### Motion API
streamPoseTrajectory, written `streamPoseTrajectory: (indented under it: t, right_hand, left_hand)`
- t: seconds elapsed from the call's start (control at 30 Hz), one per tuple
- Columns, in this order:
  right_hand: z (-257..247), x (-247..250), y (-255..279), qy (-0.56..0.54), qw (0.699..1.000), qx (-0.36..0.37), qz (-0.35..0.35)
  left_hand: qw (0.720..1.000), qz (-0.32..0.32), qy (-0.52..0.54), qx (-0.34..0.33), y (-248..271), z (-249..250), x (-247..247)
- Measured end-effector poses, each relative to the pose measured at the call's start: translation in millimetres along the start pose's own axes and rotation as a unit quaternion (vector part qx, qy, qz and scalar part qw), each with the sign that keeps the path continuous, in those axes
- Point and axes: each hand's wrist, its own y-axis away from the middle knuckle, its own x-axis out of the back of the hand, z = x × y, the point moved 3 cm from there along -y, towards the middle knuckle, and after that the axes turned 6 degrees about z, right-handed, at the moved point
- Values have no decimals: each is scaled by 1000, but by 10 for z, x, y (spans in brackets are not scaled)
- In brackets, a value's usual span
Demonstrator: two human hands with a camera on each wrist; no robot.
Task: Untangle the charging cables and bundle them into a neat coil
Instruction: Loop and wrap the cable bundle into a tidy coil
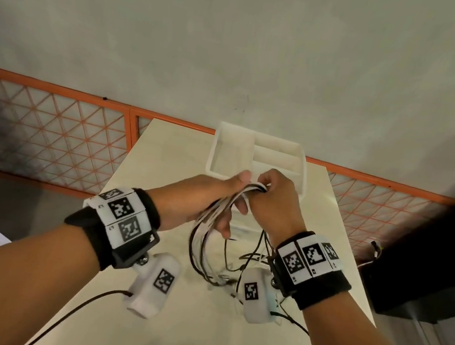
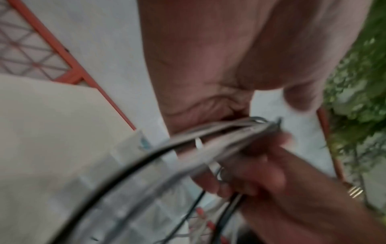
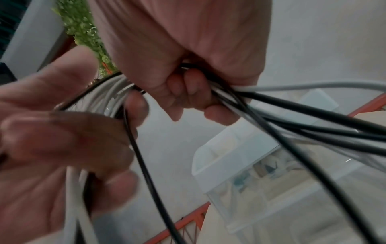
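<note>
A pale table (image 1: 165,149) runs away toward a grey wall (image 1: 238,42); at its far end stands a white plastic organizer tray (image 1: 258,150), divided into compartments, one large on the left and narrower ones on the right; what lies in them cannot be made out. Along the base of the wall runs an orange-framed lattice panel (image 1: 51,124), its mesh made of triangles; green foliage (image 2: 359,82) shows at the edge of the left wrist view; a dark block (image 1: 427,259) sits off the table's right side, too blurred to name.
</note>
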Motion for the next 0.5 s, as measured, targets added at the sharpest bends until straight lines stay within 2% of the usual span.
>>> streamPoseTrajectory:
  t: [0.1, 0.2, 0.27, 0.4, 0.5]
  right_hand:
    - [66, 56, -29, -47, 999, -8, 5]
    - [96, 134, -5, -94, 995, -16, -3]
    - [94, 161, 23, -133, 991, -12, -14]
    - [85, 233, 50, -255, 964, 8, -75]
    - [55, 296, 46, -245, 966, 34, -79]
  left_hand:
    - [997, 71, -29, -30, -56, 116, 40]
    - [986, 81, -138, -55, -77, 138, 71]
    - [980, 83, -171, -63, -66, 154, 71]
    - [984, 107, -121, -74, -42, 157, 91]
    - [979, 167, -94, -69, -15, 211, 126]
